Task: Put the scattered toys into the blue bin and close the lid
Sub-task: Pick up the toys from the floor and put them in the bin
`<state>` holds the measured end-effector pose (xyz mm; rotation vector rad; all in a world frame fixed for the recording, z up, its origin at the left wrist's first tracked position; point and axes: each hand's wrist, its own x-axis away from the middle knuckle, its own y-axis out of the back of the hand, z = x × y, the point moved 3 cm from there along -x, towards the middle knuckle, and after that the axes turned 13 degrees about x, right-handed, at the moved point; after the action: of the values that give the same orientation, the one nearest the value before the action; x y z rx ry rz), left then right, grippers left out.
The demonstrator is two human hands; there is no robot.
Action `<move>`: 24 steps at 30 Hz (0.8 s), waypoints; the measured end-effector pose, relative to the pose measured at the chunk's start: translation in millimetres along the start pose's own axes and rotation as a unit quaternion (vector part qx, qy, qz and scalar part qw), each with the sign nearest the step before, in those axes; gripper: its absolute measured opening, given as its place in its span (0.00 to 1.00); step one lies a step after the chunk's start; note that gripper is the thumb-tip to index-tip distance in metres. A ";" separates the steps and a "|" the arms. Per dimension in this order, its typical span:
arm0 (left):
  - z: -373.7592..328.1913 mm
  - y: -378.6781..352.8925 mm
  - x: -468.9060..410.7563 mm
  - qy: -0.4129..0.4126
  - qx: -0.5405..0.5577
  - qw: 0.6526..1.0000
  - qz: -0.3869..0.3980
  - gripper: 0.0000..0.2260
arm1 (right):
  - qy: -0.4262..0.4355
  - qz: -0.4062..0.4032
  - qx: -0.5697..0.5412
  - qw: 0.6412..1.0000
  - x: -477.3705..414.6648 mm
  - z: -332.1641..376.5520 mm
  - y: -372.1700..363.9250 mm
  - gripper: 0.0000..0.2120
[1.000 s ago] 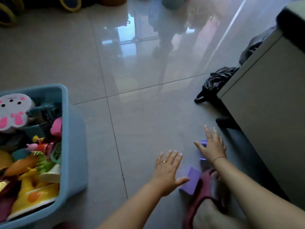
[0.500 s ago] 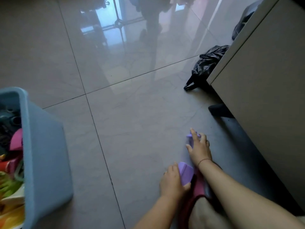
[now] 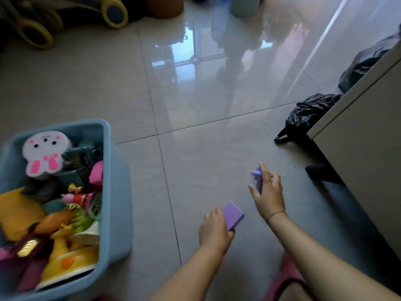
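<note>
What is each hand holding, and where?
Left hand grips a purple block by its near end; right hand holds a blurred purple piece from above.

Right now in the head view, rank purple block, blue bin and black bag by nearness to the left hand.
1. Purple block: held in the left hand.
2. Blue bin: to its left.
3. Black bag: farthest, ahead on the right.

Blue bin [image 3: 121, 203] open, full, L; purple block [image 3: 232, 214], purple toy [image 3: 256, 173] held.
</note>
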<state>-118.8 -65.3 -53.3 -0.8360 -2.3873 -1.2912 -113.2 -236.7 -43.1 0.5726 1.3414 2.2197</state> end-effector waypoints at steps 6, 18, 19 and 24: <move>3.2 164.6 53.5 -0.165 0.044 0.954 -0.246 0.30 | 0.117 -0.057 -0.122 0.984 16.8 147.4 23.8 0.33; 189.5 289.9 192.1 0.131 0.128 0.821 -0.540 0.36 | 0.336 0.059 -0.148 0.928 168.1 370.5 -26.2 0.32; 201.0 286.6 197.5 0.163 0.140 0.815 -0.539 0.36 | 0.337 0.073 -0.141 0.928 175.8 375.6 -33.3 0.32; 231.8 269.1 198.7 0.239 0.219 0.801 -0.504 0.37 | 0.336 0.113 -0.120 0.927 186.2 396.5 -52.5 0.33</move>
<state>-105.7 312.2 98.2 0.9324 -2.5039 -0.9261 -23.8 170.7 100.4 -0.1637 1.3084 2.8691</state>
